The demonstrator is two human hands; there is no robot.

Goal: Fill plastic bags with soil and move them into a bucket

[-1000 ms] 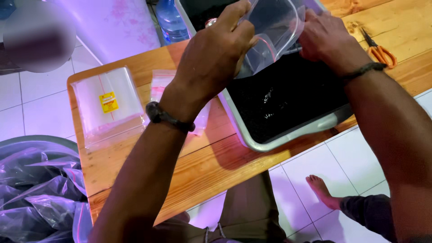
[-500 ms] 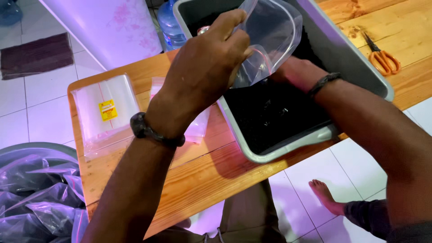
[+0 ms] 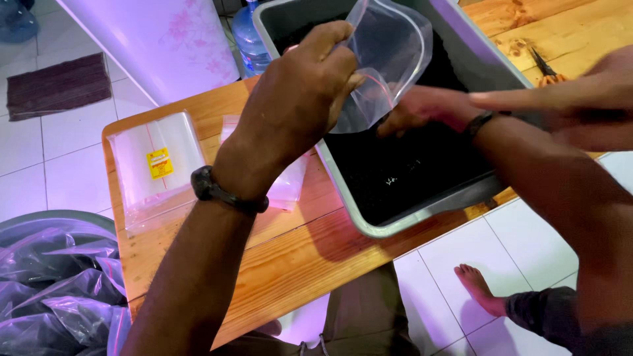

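Note:
My left hand (image 3: 297, 99) is shut on the rim of a clear plastic zip bag (image 3: 395, 46) and holds it up over a grey plastic tub (image 3: 369, 227). The tub holds dark, soil-like material (image 3: 409, 171). My right hand (image 3: 428, 105), with a dark band at the wrist, reaches down into the tub just under the bag's mouth. Its fingers are partly hidden behind the bag, so whether it holds anything does not show.
Another person's hand (image 3: 567, 99) comes in blurred from the right, above the tub. On the wooden table (image 3: 290, 264) lie a pack of clear bags (image 3: 155, 165), a smaller pack (image 3: 290, 184) and orange-handled scissors (image 3: 547, 72). A bin of plastic bags (image 3: 53, 283) stands lower left. A bare foot (image 3: 481, 290) rests on the tiled floor.
My right hand has left the bag's rim and dropped into the tub beneath it. Another person's hand has come in from the right. My left hand still holds the bag up.

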